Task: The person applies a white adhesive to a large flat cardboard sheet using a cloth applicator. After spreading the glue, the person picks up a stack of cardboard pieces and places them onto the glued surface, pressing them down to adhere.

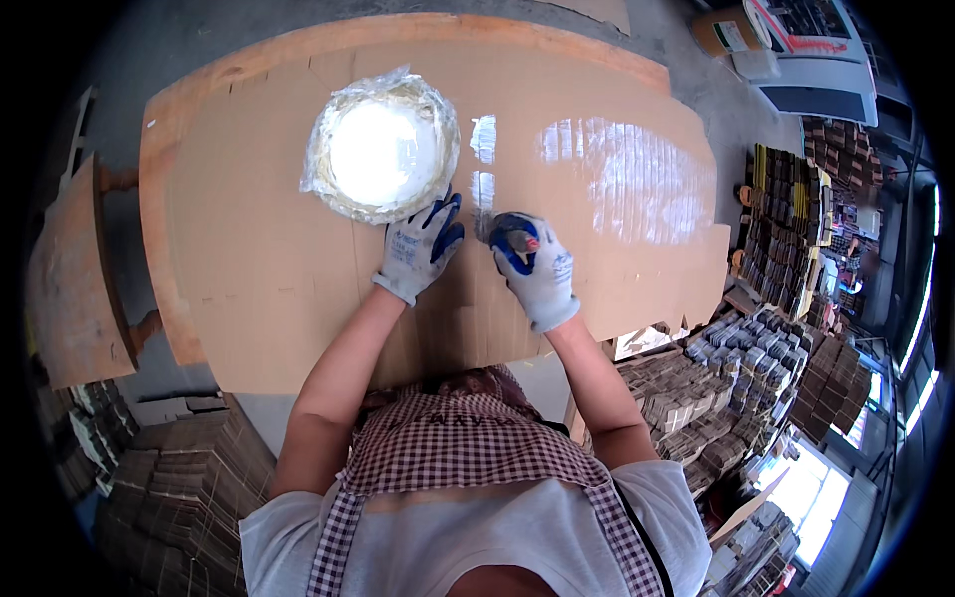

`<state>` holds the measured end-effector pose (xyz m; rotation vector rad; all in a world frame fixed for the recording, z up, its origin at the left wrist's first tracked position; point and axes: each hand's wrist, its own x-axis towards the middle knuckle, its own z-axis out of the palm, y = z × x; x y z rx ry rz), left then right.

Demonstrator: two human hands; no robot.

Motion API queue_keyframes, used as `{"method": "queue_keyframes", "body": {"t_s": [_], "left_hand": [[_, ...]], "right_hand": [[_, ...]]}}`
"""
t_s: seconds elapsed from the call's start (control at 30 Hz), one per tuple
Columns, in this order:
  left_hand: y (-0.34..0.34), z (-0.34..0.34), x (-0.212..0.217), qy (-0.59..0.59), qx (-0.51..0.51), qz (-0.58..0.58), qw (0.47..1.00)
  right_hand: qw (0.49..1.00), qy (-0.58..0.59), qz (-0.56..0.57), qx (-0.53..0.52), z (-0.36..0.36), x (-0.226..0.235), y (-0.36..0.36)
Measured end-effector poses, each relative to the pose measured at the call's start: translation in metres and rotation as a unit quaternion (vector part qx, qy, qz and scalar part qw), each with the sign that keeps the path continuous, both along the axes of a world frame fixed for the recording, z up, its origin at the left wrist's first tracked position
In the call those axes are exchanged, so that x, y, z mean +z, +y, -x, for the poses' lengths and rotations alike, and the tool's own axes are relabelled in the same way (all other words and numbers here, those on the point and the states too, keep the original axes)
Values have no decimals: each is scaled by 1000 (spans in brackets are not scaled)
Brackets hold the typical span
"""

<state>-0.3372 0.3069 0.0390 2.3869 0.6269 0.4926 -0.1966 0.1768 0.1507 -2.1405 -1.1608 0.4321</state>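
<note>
A round bowl (383, 149) lined with clear crinkled plastic stands on the brown cardboard sheet (269, 269), filled with a bright white substance. My left hand (423, 244), in a white glove with blue fingers, rests by the bowl's near right edge; its fingers are stretched out and hold nothing. My right hand (532, 264), gloved alike, is closed around what looks like a brush (532, 244) with a red handle end. Most of the brush is hidden by the fingers. Its working end is at the near end of a narrow strip of white smears (483, 139) on the cardboard.
A broad white smeared patch (647, 184) covers the cardboard's right part. Under the sheet is a wooden tabletop (169, 239). Bundled cardboard stacks stand at the lower left (189, 488) and right (736, 368). A wooden bench (75, 284) is at left, a drum (731, 35) at far right.
</note>
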Motion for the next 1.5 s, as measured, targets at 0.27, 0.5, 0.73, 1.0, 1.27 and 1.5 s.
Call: {"method": "queue_keyframes", "body": {"t_s": [0.27, 0.5, 0.73, 1.0, 1.27, 1.5], "left_hand": [[0, -4, -1, -17, 7, -45, 999], [-1, -2, 0, 6, 4, -9, 1000], [-1, -8, -2, -8, -1, -39, 999], [0, -3, -1, 16, 5, -53, 998], [-1, -1, -13, 25, -10, -10, 1000], [1, 2, -10, 21, -17, -2, 1000]], "right_hand": [[999, -35, 4, 11, 28, 0, -22], [963, -157, 131, -174, -40, -19, -64], [989, -132, 71, 6, 5, -13, -71], [978, -72, 12, -196, -64, 12, -64], [988, 30, -150, 33, 14, 26, 90], [999, -2, -7, 32, 14, 12, 125]]}}
